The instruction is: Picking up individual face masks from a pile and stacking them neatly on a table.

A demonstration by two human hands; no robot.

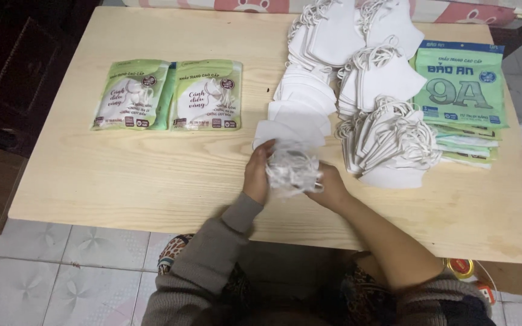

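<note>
White masks (293, 162) bunched between left hand (257, 175) and right hand (330, 188).

one head-worn view looks steeply down from close above the tabletop (122, 181), facing its far edge.
</note>
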